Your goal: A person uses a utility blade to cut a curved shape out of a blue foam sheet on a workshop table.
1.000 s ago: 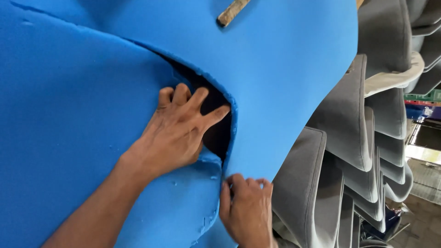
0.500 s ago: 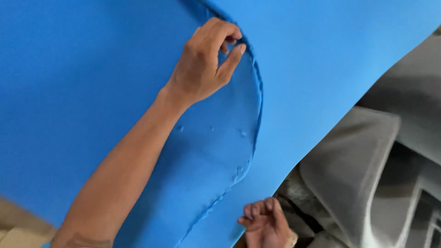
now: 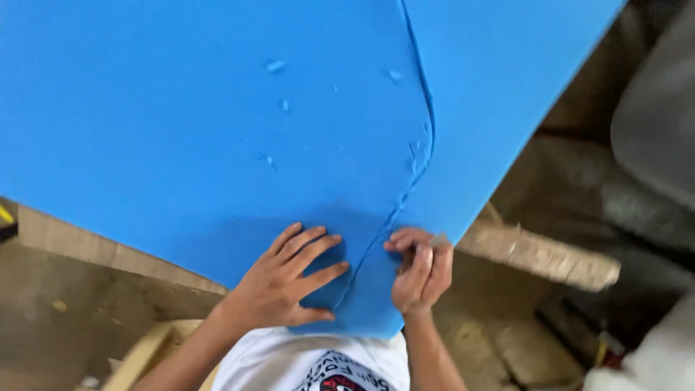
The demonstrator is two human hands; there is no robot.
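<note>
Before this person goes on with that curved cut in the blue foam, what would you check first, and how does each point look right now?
1. Left hand flat on the blue foam sheet, left of the cut: ok.
2. Right hand at the cut line, fingers closed on a small pale tool: ok; the blade itself cannot be seen.
3. Left fingers clear of the cut: not ok, the fingertips lie right beside it.
4. Cut runs through to the sheet's near edge: cannot tell.
5. Foam crumbs on the surface: not ok, several lie there.
6. Sheet supported underneath: cannot tell.
</note>
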